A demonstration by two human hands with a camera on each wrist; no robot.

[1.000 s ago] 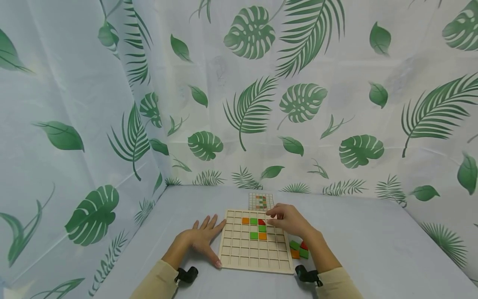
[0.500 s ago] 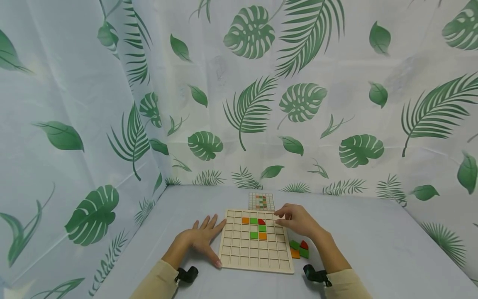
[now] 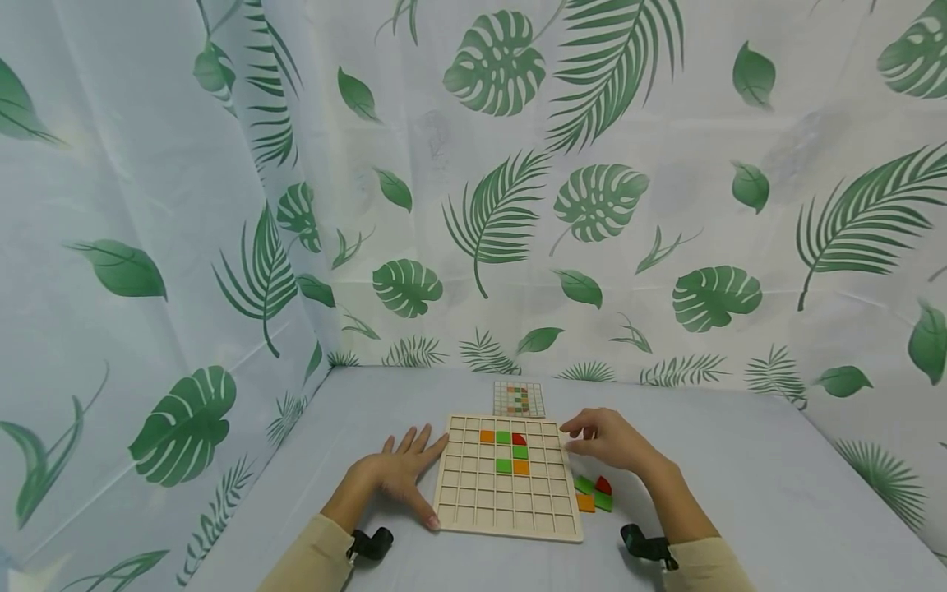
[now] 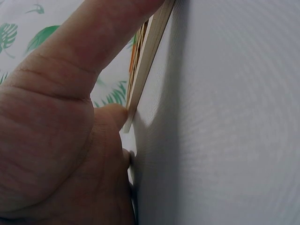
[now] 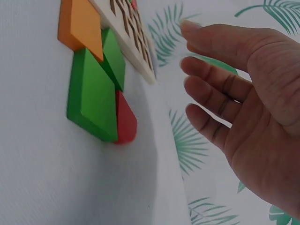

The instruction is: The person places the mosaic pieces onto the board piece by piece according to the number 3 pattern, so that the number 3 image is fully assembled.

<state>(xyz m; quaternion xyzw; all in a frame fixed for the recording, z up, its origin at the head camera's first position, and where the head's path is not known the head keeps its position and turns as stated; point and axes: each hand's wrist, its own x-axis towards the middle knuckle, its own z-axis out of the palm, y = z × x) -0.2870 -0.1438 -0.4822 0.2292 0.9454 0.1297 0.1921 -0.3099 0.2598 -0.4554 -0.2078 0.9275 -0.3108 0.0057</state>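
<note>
A pale wooden grid board (image 3: 481, 498) lies on the table, with orange, green and red pieces set in its upper cells, among them a red quarter-round piece (image 3: 519, 439). My left hand (image 3: 399, 473) is spread flat at the board's left edge, its thumb and a fingertip touching the rim. Over the board's right edge hovers my right hand (image 3: 612, 440), fingers loosely bent and holding nothing. Below it lie loose pieces: an orange block (image 5: 80, 26), a green block (image 5: 93, 96), a second green block (image 5: 113, 58) and a red rounded block (image 5: 125, 119).
Behind the board lies a small pattern card (image 3: 519, 400) printed with a coloured grid. A white table (image 3: 777, 485) spreads around the board. Leaf-printed curtains (image 3: 503, 312) hang at the back and the left.
My right hand has moved right, from above the board's upper cells to its right edge. My left hand and the pieces on the board stay where they were.
</note>
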